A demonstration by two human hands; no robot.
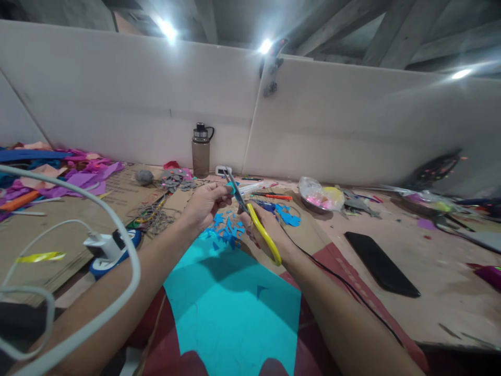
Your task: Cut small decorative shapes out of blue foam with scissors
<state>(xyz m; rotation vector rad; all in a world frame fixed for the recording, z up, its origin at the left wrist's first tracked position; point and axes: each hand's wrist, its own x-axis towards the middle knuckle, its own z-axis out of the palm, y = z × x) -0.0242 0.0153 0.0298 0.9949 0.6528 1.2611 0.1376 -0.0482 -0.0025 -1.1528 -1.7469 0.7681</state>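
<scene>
My left hand [207,203] pinches a small turquoise piece [232,187] between thumb and fingertips. Around the handle of yellow-handled scissors [263,232] my right hand [260,227] is closed, and the metal blades point up and left, right beside the small piece. Beneath both hands a large turquoise sheet [238,303] with curved cut-outs at its near edge lies over a dark red surface. Small blue scraps [229,228] are scattered at the far end of the sheet. More blue pieces [287,215] lie just beyond my right hand.
A bottle [201,156] stands by the white partition [156,104]. A black phone [381,263] lies at right, beyond a black cable. A bowl with bagged pieces [321,196] sits behind. White cables [135,261] loop across the left, near a charger [104,245] and colourful scraps [94,177].
</scene>
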